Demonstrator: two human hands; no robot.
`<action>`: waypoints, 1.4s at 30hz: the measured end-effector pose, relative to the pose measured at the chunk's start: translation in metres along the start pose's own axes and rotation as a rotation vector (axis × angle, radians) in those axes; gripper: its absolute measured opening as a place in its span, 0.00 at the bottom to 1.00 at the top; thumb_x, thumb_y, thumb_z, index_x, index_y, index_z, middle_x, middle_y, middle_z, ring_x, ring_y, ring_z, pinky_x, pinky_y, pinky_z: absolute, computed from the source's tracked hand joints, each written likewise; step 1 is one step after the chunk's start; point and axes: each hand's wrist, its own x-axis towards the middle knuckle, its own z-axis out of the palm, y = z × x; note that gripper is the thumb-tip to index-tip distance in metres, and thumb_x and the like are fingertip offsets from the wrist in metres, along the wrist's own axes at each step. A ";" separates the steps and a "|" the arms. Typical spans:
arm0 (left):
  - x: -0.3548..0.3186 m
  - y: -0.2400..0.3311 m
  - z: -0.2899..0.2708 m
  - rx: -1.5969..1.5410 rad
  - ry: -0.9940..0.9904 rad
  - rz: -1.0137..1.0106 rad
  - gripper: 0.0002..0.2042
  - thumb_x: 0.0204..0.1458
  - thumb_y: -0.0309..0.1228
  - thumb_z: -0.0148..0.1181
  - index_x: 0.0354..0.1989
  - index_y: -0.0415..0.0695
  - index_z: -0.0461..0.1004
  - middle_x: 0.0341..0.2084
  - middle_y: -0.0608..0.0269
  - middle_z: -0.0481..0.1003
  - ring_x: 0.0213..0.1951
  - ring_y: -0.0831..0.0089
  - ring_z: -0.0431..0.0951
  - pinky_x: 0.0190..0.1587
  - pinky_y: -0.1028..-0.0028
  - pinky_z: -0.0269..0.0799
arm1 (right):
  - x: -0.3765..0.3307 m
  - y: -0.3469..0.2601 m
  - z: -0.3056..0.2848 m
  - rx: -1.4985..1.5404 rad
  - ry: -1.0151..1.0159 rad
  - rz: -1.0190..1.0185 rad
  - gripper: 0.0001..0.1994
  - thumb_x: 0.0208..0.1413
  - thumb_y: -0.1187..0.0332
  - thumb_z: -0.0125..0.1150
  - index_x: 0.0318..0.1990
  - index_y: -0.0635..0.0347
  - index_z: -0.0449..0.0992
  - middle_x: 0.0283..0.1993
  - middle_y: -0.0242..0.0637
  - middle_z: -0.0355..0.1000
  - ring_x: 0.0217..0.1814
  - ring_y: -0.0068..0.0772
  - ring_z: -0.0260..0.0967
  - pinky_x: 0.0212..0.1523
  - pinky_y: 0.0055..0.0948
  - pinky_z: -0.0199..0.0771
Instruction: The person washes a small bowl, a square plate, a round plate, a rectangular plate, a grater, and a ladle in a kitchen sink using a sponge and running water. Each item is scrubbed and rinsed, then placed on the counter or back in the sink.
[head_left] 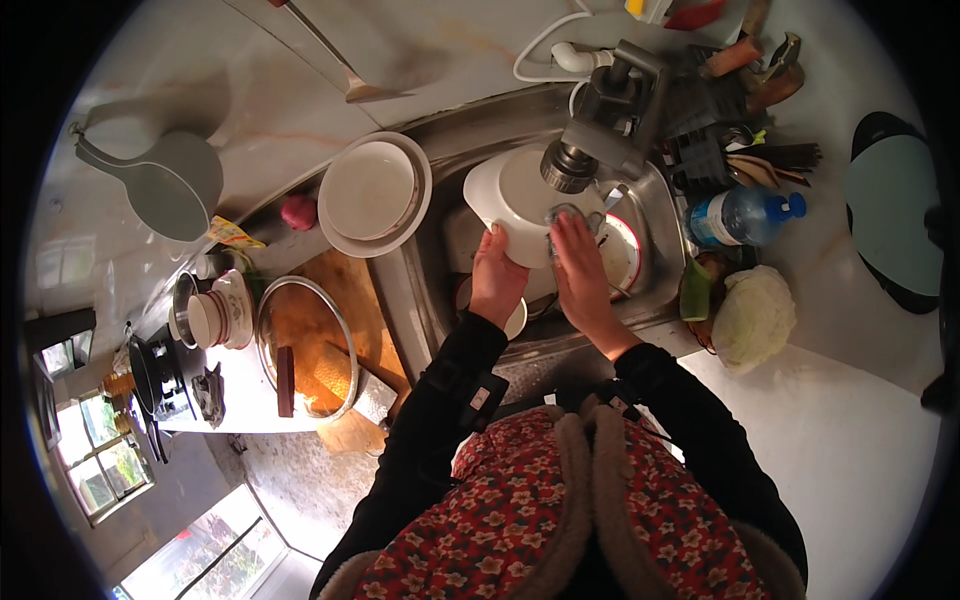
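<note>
L hand (pixel 499 280) grips the near edge of a wht dish (pixel 515 200) held over the s/s sink (pixel 667 225), below the dk tap head (pixel 568 167); R hand (pixel 580 262) has its fingers closed on a grey scrubber (pixel 566 212), pressed to the dish. Red-rimmed plate (pixel 626 255) lies in sink nr R hand, stacked wht bowls (pixel 368 190) at its L side.

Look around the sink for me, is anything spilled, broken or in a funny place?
I can't see anything spilled or broken. One slightly funny thing: what looks like a round glass lid lies partly over the wooden board, left of the sink, instead of on a pot.
</note>
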 end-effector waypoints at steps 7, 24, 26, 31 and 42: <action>-0.010 0.007 -0.003 0.040 -0.001 -0.003 0.16 0.67 0.36 0.44 0.60 0.45 0.63 0.56 0.64 0.70 0.57 0.68 0.71 0.61 0.63 0.65 | 0.008 0.033 0.008 0.205 0.116 0.217 0.25 0.64 0.70 0.45 0.69 0.60 0.57 0.71 0.46 0.56 0.73 0.46 0.52 0.69 0.38 0.52; -0.019 0.018 -0.011 0.900 -0.255 -0.032 0.13 0.64 0.34 0.52 0.50 0.39 0.73 0.36 0.69 0.75 0.38 0.83 0.71 0.44 0.78 0.68 | 0.051 0.051 0.002 0.448 -0.059 0.160 0.26 0.66 0.67 0.49 0.70 0.61 0.55 0.73 0.46 0.51 0.75 0.43 0.47 0.71 0.34 0.46; -0.016 0.012 -0.009 1.079 -0.246 0.010 0.12 0.63 0.34 0.54 0.49 0.41 0.73 0.33 0.63 0.76 0.36 0.80 0.73 0.40 0.75 0.69 | 0.039 0.030 0.006 0.288 -0.045 -0.020 0.27 0.66 0.67 0.49 0.70 0.61 0.54 0.75 0.48 0.47 0.77 0.46 0.42 0.73 0.36 0.43; -0.020 -0.005 -0.006 1.828 -0.295 0.307 0.09 0.61 0.29 0.53 0.45 0.39 0.73 0.33 0.55 0.79 0.32 0.63 0.80 0.30 0.65 0.70 | 0.035 0.016 -0.001 0.809 0.040 0.582 0.32 0.66 0.63 0.51 0.73 0.59 0.45 0.71 0.44 0.49 0.72 0.38 0.45 0.67 0.36 0.49; -0.020 -0.027 -0.021 2.084 -0.556 0.609 0.22 0.59 0.33 0.53 0.62 0.46 0.65 0.63 0.54 0.64 0.64 0.60 0.62 0.65 0.54 0.55 | 0.019 0.060 -0.027 1.123 0.337 0.954 0.25 0.62 0.77 0.52 0.67 0.59 0.61 0.59 0.37 0.69 0.55 0.25 0.68 0.53 0.26 0.69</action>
